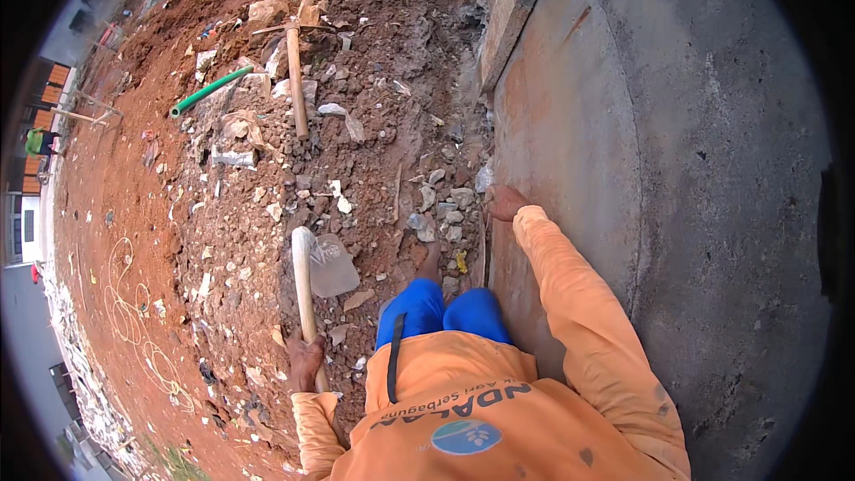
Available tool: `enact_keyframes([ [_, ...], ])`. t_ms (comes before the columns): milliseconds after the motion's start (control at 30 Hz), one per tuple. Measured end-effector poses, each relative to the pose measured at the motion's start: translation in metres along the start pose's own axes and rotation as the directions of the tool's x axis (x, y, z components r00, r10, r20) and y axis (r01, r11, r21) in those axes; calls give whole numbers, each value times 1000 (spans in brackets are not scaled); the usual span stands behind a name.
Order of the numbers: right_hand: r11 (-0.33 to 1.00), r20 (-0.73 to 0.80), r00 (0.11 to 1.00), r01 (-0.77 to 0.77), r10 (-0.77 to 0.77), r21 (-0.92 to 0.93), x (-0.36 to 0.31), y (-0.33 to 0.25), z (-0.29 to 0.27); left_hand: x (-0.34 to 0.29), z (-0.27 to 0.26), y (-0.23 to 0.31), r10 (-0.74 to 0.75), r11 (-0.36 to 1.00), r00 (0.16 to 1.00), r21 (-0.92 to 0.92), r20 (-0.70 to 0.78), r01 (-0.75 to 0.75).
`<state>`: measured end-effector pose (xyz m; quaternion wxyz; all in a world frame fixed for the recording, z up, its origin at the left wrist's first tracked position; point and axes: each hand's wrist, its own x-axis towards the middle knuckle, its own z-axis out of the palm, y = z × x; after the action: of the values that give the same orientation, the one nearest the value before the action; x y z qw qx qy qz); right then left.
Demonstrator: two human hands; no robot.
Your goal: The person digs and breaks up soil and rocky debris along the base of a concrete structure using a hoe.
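My left hand (305,363) is closed round the wooden handle of a hoe (304,289). Its pale, dirt-smeared blade (333,265) is at the far end of the handle, over the rubble. My right hand (508,202) is at the edge of the grey concrete wall (570,125), its fingers bent toward that edge; their tips are hard to make out. Just beyond it lies a pale lump (484,178), stone or plastic. Grey stones (441,205) are scattered in the soil left of that hand.
Farther out, a pickaxe (296,80) with a wooden handle lies on the rubble beside a green pipe (212,91). A wooden board (517,18) stands along the concrete. Loops of pale cord (134,312) cross the red soil at left. A person in green (40,141) is far left.
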<state>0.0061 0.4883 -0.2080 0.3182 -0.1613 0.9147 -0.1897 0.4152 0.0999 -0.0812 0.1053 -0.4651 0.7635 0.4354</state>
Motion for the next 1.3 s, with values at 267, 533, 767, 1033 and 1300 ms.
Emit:
enact_keyframes([
  [267,877,-127,969,-130,210,463,-74,-35,70,-42,5,-56,135,989,984,79,-113,-126],
  [533,587,518,850,-372,-95,719,-187,-182,166,-104,31,-10,207,977,976,-64,64,-203],
  [767,-325,537,842,-494,53,807,-191,-242,195,-117,74,29,339,940,879,-79,335,-332],
  [1033,-476,507,840,-372,191,797,-88,-137,201,-110,48,24,164,984,685,-69,710,-164],
  [1300,-335,420,892,-349,167,875,77,-65,135,15,186,49,-82,955,546,-92,834,283],
])
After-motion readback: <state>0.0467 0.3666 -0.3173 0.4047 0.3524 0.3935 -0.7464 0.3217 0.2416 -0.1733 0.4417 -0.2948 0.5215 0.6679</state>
